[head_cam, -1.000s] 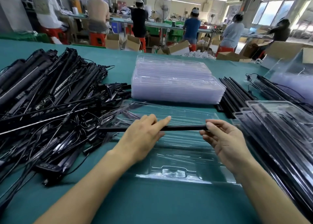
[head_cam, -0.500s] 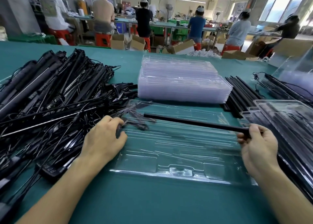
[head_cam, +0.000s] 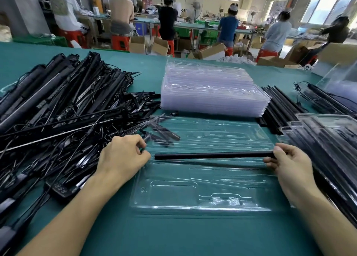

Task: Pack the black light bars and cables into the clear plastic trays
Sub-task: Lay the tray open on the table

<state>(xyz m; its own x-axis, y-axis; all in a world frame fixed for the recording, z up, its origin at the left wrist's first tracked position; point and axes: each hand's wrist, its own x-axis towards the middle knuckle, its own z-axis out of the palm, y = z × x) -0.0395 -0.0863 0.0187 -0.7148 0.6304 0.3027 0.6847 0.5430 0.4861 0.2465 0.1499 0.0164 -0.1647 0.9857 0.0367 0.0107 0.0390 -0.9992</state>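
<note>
Head view, single entry. Item: one open clear plastic tray [head_cam: 202, 188], lying flat at the centre of the green table [head_cam: 173, 236], moulded with long channels across and a small pocket at its 6 o'clock edge; no bar is seated in it yet. Item: one black light bar [head_cam: 212, 155], lying crosswise above the tray's middle channels, gripped at its 3 o'clock end by the right hand [head_cam: 289, 163], thumb on top and fingers curled beneath; its 9 o'clock end hangs free, just short of the left hand [head_cam: 123, 155]. That left hand is loosely clenched at the tray's 9 o'clock edge and pinches something small and dark, probably a cable or connector end; exactly what, I cannot tell. Item: loose heap of black bars and tangled cables [head_cam: 58, 120], from 8 to 11 o'clock, spilling over the tray's upper left corner. Item: stack of empty clear trays [head_cam: 212, 89] at 12 o'clock, just beyond the open tray. Item: bundle of bare black bars [head_cam: 278, 108] at 2 o'clock. Item: filled trays [head_cam: 328, 139] at 3 o'clock. Handling note, as a judgement: the step in hand is seating the bar; it goes best lowered level and parallel to its channel, with the free end steadied by the left hand, then pressed along its length so it snaps in without bowing the thin plastic. Stray cables at the corner may snag.
</note>
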